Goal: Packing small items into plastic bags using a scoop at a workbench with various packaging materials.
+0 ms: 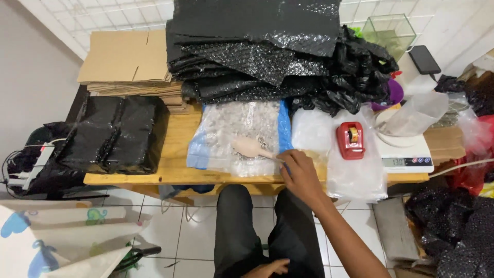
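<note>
Wooden spoon (252, 148) in right hand (300, 175)

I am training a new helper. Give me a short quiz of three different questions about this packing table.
1. True or false: the right hand holds the wooden spoon by its handle.
2. What red thing stands left of the scale?
3. The left hand rests: A) on the table, B) on the lap, C) on the cardboard.

Key: 1 true; 2 the tape dispenser; 3 B.
</note>
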